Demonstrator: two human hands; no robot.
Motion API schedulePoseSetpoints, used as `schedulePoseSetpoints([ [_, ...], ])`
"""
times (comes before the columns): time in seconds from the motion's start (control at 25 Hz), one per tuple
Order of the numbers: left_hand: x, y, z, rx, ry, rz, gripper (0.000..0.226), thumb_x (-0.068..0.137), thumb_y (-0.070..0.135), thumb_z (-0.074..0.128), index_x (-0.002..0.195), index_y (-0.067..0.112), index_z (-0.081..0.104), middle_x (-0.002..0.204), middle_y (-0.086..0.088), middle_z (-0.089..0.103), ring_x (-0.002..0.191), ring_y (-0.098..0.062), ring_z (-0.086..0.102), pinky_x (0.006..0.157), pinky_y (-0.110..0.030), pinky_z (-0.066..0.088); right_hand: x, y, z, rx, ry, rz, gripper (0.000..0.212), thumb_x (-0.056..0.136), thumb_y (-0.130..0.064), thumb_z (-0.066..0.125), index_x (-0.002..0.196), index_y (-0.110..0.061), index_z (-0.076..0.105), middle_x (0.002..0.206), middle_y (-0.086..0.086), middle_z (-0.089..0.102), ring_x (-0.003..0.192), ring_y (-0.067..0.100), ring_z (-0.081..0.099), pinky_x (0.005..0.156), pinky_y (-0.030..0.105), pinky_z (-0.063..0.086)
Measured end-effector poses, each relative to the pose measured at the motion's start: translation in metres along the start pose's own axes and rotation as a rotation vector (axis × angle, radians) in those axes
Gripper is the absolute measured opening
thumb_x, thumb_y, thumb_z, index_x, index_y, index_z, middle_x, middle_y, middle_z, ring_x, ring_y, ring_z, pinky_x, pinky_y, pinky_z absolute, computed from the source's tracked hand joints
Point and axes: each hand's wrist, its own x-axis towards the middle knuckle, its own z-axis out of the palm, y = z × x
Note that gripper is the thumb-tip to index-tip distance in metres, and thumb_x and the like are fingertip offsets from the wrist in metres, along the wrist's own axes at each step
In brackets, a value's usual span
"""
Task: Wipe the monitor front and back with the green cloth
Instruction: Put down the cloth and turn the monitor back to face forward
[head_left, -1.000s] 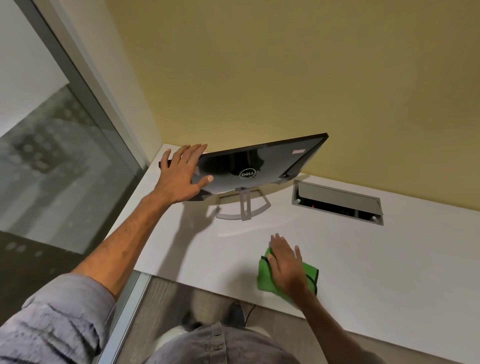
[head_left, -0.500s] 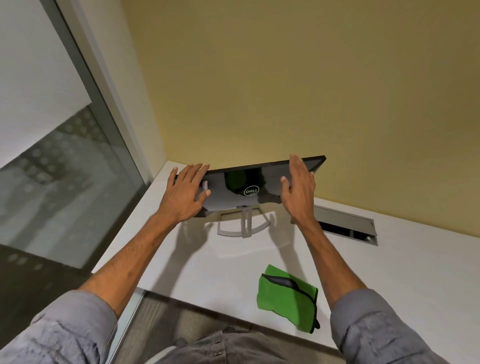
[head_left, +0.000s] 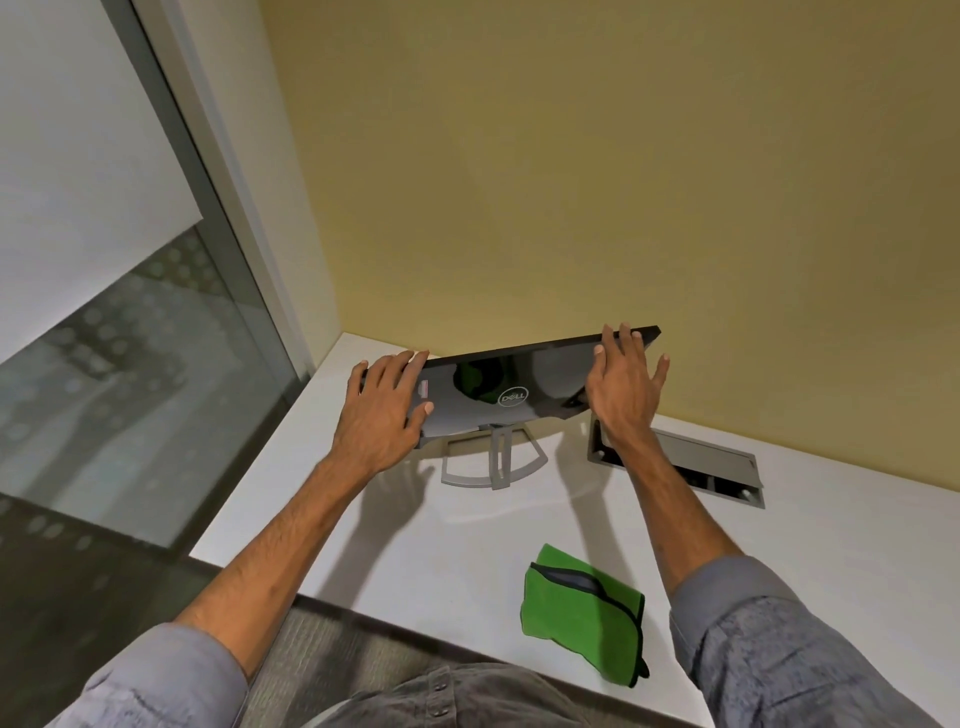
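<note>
a thin dark monitor (head_left: 519, 384) is standing on a curved grey stand (head_left: 493, 462) near the far left corner of a white counter (head_left: 831, 545). its glossy back, with a round logo, is facing the viewer.

the left hand (head_left: 382, 415) is gripping the monitor's left end, with its fingers (head_left: 400, 364) curling over the edge and the thumb pressing on the back. the right hand (head_left: 623, 395) is resting against the right end, its fingers (head_left: 623, 338) spread and straight, clamping nothing.

the panel is looking light but top-heavy on its slim stand, and stiff, slick and easy to smudge or crack. holding it by the two side edges or the stand, with no pressure on the screen, seems safest.

the green cloth (head_left: 582, 613) is lying folded near the front edge of the counter, apart from both hands. it is looking soft and limp, easy to pinch anywhere.

the screen side is facing away and hidden. the left fingertips are disappearing behind the panel, so how far they wrap is unclear. a recessed cable hatch (head_left: 701, 457) is sitting behind the right wrist, partly covered. reflections, one of them green, are blurring the glossy back.
</note>
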Motion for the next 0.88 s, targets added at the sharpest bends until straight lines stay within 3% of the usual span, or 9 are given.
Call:
schedulePoseSetpoints([
  [0.32, -0.029, 0.031, -0.009, -0.032, -0.003, -0.097, 0.073, 0.104, 0.047, 0.042, 0.169, 0.015, 0.033, 0.162, -0.013, 0.048, 0.149, -0.035, 0.043, 0.127, -0.059, 0.024, 0.015, -0.004, -0.007, 0.087, -0.058, -0.037, 0.050, 0.113, -0.035, 0.030, 0.157, -0.020, 0.048, 0.170, 0.004, 0.035, 0.159, 0.022, 0.027, 0.126, 0.066, 0.008],
  [0.6, -0.062, 0.064, -0.014, -0.025, -0.008, -0.177, 0.075, 0.106, 0.038, 0.058, 0.171, 0.012, 0.029, 0.164, -0.012, 0.047, 0.152, -0.033, 0.042, 0.130, -0.059, 0.022, 0.031, -0.010, -0.003, 0.191, -0.205, -0.085, 0.059, 0.112, -0.053, 0.026, 0.163, -0.024, 0.038, 0.176, -0.004, 0.018, 0.163, 0.017, 0.013, 0.127, 0.062, -0.003],
  [0.88, -0.090, 0.093, -0.018, -0.003, -0.043, -0.192, 0.080, 0.109, 0.039, 0.053, 0.174, 0.011, 0.015, 0.173, -0.012, 0.036, 0.161, -0.031, 0.033, 0.134, -0.054, 0.020, 0.043, -0.032, 0.002, 0.163, -0.294, -0.155, 0.062, 0.114, -0.048, 0.020, 0.168, -0.016, 0.021, 0.177, 0.001, 0.007, 0.164, 0.020, 0.009, 0.129, 0.061, -0.002],
])
